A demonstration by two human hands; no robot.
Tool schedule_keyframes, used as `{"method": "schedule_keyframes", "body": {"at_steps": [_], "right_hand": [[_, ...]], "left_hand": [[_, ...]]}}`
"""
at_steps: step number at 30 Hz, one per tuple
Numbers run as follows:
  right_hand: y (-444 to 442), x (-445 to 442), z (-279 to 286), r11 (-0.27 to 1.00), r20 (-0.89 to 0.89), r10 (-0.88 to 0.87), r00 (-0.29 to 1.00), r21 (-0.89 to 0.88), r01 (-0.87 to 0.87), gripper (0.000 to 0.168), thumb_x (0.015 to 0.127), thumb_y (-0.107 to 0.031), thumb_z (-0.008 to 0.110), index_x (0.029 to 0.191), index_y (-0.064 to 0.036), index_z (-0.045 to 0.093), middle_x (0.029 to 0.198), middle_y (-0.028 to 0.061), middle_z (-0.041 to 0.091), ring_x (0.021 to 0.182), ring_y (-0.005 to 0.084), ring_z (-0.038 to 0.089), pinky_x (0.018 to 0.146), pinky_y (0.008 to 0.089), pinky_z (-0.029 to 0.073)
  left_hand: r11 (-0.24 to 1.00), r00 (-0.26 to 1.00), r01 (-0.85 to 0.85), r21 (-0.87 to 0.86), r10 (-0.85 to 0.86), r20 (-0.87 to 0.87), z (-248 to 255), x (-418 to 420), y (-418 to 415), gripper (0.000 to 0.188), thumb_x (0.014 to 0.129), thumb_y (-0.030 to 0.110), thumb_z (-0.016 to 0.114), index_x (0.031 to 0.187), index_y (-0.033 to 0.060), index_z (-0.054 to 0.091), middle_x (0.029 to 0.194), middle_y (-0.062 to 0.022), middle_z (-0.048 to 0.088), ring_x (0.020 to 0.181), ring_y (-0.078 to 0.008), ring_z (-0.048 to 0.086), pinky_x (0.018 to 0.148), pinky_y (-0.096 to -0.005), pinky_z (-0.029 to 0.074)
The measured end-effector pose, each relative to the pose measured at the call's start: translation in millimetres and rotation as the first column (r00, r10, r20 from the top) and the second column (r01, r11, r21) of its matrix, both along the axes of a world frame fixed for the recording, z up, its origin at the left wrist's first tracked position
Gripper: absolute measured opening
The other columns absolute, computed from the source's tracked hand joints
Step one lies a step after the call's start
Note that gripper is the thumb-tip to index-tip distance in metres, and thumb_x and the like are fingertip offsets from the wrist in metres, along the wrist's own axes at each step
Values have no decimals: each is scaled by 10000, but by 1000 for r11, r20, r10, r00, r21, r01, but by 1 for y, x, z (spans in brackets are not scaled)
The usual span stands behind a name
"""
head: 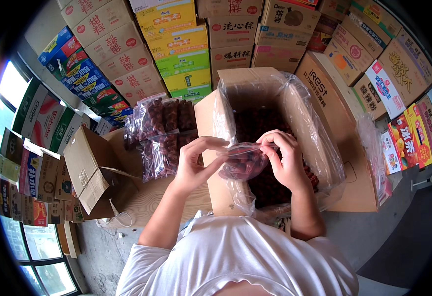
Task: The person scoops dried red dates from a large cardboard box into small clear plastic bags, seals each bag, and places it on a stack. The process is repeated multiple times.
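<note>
Both hands hold the top edge of a clear plastic bag [243, 162] with dark red dried fruit, which look like jujubes, inside. My left hand [201, 161] pinches the bag's left corner between thumb and fingers. At the right end of the same edge, my right hand [282, 153] grips the plastic with thumb and forefinger. Below the bag stands a large open cardboard carton [217, 196] lined with clear plastic film [304, 107]. Loose dark red jujubes [262, 122] lie in it, partly hidden by my hands and the bag.
Filled clear bags [160, 137] are stacked left of the carton on a wooden table [179, 201]. An open cardboard box [94, 174] stands farther left, near a white cable [123, 218]. Stacked cartons [232, 31] line the back; a large brown carton [334, 111] leans at right.
</note>
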State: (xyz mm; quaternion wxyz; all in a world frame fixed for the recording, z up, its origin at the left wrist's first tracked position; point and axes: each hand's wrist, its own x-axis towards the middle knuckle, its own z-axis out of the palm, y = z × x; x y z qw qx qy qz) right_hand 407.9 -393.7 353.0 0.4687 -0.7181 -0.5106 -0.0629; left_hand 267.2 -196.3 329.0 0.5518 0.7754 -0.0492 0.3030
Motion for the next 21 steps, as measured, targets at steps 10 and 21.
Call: {"method": "schedule_keyframes", "body": {"at_steps": [10,21], "right_hand": [[3,-2,1,1000,-2,-21,1000,11,21,73,829,-22,629,858,-40,565,830,84,649,768,289,628,702,364,445],[2,-2,-1,1000,-52,-13,999,19,14,77,821,-14,636,863,-27,573,829,98,642,768,298,628,704,367,457]], "left_hand": [[967,994,-104,232,108,-5,4,-4,8,123,748,-23,742,844,15,675,836,-91,679,794,-225,627,726,-311,476],[942,995,-99,322,98,18,11,11,-2,117,749,-6,724,836,11,647,872,-95,680,807,-241,631,747,-332,474]]}}
